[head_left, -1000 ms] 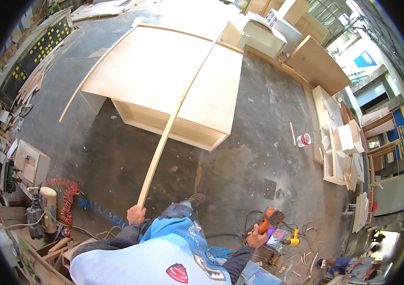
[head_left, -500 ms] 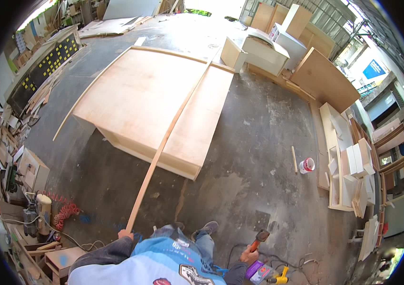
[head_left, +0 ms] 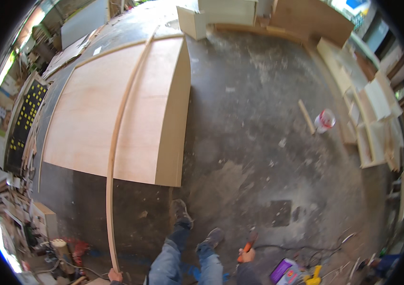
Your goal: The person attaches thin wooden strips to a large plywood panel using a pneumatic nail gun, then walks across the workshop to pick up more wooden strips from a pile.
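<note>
One long wooden strip (head_left: 116,142), near end clasped in left hand (head_left: 114,275), now lying lengthwise over plywood cabinet (head_left: 116,109), more aligned than a second ago. Right hand (head_left: 246,256) closed around orange tool (head_left: 249,241).

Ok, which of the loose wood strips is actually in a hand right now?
The long thin strip lying across the big plywood box; the left hand grips its near end. The short stick by the white bucket lies untouched.
</note>
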`<state>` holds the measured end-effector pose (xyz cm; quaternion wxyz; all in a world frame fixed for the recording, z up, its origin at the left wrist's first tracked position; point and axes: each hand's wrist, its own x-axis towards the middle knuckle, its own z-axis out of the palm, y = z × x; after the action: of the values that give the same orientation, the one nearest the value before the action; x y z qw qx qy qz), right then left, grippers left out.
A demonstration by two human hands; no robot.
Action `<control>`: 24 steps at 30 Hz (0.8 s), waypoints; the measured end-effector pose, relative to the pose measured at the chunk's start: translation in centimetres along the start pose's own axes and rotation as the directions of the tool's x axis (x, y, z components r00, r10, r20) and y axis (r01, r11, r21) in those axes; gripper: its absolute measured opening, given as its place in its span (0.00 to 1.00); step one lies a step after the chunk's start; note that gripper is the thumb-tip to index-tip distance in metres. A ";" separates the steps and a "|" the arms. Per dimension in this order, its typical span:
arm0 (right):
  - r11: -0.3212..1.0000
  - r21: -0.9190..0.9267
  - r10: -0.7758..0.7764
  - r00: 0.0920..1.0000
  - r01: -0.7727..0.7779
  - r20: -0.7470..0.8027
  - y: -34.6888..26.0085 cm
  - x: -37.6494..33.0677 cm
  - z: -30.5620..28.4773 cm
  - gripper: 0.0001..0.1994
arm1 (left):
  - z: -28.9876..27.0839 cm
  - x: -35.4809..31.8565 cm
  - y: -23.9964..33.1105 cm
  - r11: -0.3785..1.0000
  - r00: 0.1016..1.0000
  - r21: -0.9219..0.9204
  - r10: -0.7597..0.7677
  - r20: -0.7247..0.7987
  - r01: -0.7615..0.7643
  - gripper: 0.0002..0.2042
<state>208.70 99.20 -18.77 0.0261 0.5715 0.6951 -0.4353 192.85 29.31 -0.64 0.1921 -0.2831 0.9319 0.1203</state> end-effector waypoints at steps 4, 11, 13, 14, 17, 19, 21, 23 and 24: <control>0.969 -0.241 0.067 0.996 -0.050 0.063 -3.2 0.4 9.9 0.24 | -7.7 -0.9 -1.6 0.999 0.997 -0.028 -0.041 0.061 0.043 0.18; 0.952 -0.257 0.164 0.986 -0.168 -0.035 1.4 6.1 16.4 0.28 | -6.3 3.4 -7.7 0.995 0.962 0.028 -0.105 0.253 0.101 0.19; 0.941 -0.283 0.178 0.982 -0.187 -0.058 1.3 7.3 18.1 0.28 | -7.0 5.1 -9.2 0.976 0.950 -0.164 -0.090 0.299 0.144 0.22; 0.928 -0.306 0.210 0.976 -0.215 -0.048 0.8 7.5 19.0 0.27 | -7.2 5.1 -9.4 0.953 0.955 -0.255 -0.090 0.281 0.165 0.19; 0.914 -0.332 0.231 0.972 -0.235 -0.052 0.8 8.6 20.9 0.26 | -9.2 5.5 -8.8 0.975 0.924 0.112 -0.216 0.314 0.190 0.14; 0.923 -0.317 0.209 0.976 -0.218 -0.062 1.6 9.2 21.9 0.24 | -9.5 5.0 -6.8 0.956 0.899 0.194 -0.277 0.340 0.221 0.17; 0.932 -0.301 0.181 0.979 -0.202 -0.097 3.6 9.7 21.2 0.20 | -8.4 4.9 -1.2 0.943 0.911 0.256 -0.287 0.295 0.214 0.19; 0.947 -0.286 0.137 0.989 -0.146 -0.051 3.9 9.6 22.0 0.13 | -8.9 5.3 3.1 0.957 0.968 0.230 -0.210 0.140 0.174 0.19; 0.951 -0.285 0.113 0.992 -0.122 -0.047 4.3 9.9 21.3 0.10 | -8.0 5.5 7.5 0.994 0.993 -0.036 -0.102 0.055 0.104 0.16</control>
<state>199.00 93.19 -39.74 0.1240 0.6087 0.7159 -0.3188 181.93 30.08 5.07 0.2171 -0.3311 0.9082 0.1358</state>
